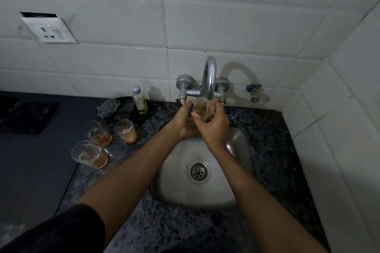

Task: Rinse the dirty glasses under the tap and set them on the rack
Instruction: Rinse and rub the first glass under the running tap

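The glass sits just under the tap spout, above the sink, mouth tipped up toward the spout so water can fall in; its long axis runs near upright, leaning toward the wall. The right hand has its grip wrapped round the glass. The left hand reaches for the tap handle, fingers loosely straight. Three dirty glasses wait on the table, left of the sink.
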Tool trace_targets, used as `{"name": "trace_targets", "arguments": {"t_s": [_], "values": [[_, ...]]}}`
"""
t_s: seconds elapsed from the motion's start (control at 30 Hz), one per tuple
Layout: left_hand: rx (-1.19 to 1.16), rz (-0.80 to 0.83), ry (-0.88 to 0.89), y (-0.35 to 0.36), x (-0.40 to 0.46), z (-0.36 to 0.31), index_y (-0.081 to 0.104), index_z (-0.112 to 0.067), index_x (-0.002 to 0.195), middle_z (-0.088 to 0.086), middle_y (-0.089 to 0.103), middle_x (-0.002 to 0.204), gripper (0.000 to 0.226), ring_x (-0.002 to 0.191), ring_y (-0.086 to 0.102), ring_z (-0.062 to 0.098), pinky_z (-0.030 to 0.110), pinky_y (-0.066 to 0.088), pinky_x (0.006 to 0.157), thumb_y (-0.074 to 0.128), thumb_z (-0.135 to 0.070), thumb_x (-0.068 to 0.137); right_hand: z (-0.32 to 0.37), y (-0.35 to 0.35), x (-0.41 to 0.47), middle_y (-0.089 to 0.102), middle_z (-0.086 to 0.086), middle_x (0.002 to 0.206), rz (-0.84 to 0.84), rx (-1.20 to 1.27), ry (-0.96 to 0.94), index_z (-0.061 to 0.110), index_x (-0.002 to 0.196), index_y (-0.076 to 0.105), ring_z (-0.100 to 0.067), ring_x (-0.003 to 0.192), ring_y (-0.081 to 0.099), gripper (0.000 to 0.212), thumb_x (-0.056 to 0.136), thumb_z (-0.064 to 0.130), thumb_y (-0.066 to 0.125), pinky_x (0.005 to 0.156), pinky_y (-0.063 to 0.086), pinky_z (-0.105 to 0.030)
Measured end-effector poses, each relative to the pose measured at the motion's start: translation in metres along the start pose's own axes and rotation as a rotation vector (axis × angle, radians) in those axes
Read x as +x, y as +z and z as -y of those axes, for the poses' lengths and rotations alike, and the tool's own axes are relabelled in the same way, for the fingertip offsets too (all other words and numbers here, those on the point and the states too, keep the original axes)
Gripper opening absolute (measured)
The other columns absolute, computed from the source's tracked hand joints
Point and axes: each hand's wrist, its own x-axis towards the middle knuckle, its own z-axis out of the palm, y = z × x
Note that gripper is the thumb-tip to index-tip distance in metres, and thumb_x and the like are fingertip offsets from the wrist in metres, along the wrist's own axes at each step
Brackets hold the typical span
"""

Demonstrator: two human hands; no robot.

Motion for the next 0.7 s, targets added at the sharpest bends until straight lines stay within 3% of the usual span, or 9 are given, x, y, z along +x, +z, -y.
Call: {"name": "trace_targets", "arguments": {"t_s": [0.07, 0.17, 0.27, 0.37, 0.47, 0.6, 0.7], "values": [[-0.039, 0.122, -0.026, 0.008, -0.012, 0.001, 0.074, -0.009, 0.1, 0.009, 0.071, 0.101, 0.037, 0.093, 0.071, 0.023, 0.037, 0.054, 0.095, 0.059, -0.043, 0.099, -0.004, -0.008, 0.0, 0.073, 0.006, 0.109, 0.048, -0.024, -0.035, 0.019, 0.126, 0.064, -0.005, 0.098, 0.071, 0.058, 0.076, 0.03, 0.091, 0.084, 0.061, -0.034], [-0.093, 0.174, 0.017, 0.02, -0.026, 0.0, 0.075, -0.006, 0.086, 0.009, 0.07, 0.087, 0.034, 0.08, 0.07, 0.02, 0.036, 0.057, 0.086, 0.051, -0.026, 0.102, -0.008, -0.027, 0.0, 0.069, -0.001, 0.124, 0.13, -0.083, -0.149, 0.012, 0.133, 0.063, -0.01, 0.115, 0.066, 0.063, 0.078, 0.027, 0.091, 0.097, 0.057, -0.033], [-0.155, 0.158, 0.059, 0.022, -0.027, 0.001, 0.074, -0.005, 0.08, 0.008, 0.068, 0.079, 0.04, 0.072, 0.068, 0.018, 0.031, 0.055, 0.078, 0.045, -0.021, 0.103, -0.01, -0.047, 0.004, 0.057, -0.015, 0.144, 0.192, -0.312, -0.496, 0.001, 0.14, 0.06, -0.025, 0.14, 0.05, 0.057, 0.09, 0.022, 0.08, 0.119, 0.041, -0.037], [-0.241, 0.129, 0.075, 0.023, -0.024, 0.002, 0.07, -0.004, 0.082, 0.008, 0.066, 0.078, 0.036, 0.07, 0.065, 0.018, 0.03, 0.054, 0.075, 0.045, -0.019, 0.103, -0.02, -0.059, 0.01, 0.069, -0.013, 0.129, 0.3, -0.498, -0.778, 0.004, 0.128, 0.07, -0.029, 0.127, 0.061, 0.032, 0.1, 0.018, 0.065, 0.104, 0.051, -0.048], [-0.198, 0.056, 0.147, 0.029, -0.023, 0.002, 0.068, -0.004, 0.081, 0.008, 0.067, 0.075, 0.031, 0.067, 0.066, 0.019, 0.032, 0.056, 0.072, 0.048, -0.016, 0.102, -0.019, -0.06, 0.014, 0.073, -0.013, 0.113, 0.345, -0.436, -0.663, 0.004, 0.117, 0.074, -0.029, 0.106, 0.067, 0.024, 0.099, 0.011, 0.06, 0.091, 0.056, -0.044], [-0.207, 0.082, 0.168, 0.036, -0.02, 0.002, 0.065, -0.007, 0.071, 0.005, 0.062, 0.065, 0.043, 0.059, 0.063, 0.015, 0.025, 0.056, 0.061, 0.041, -0.015, 0.106, 0.006, -0.039, 0.008, 0.077, -0.012, 0.102, 0.275, -0.349, -0.356, 0.005, 0.11, 0.077, -0.028, 0.093, 0.072, 0.028, 0.097, 0.02, 0.056, 0.082, 0.058, -0.044], [-0.168, 0.129, 0.175, 0.029, -0.02, -0.002, 0.069, -0.012, 0.062, 0.001, 0.063, 0.062, 0.056, 0.056, 0.06, 0.011, 0.022, 0.046, 0.06, 0.039, -0.022, 0.108, 0.013, -0.044, 0.015, 0.077, -0.013, 0.1, 0.354, -0.39, -0.418, 0.008, 0.113, 0.076, -0.031, 0.089, 0.073, 0.034, 0.097, 0.024, 0.05, 0.076, 0.06, -0.043]]}}
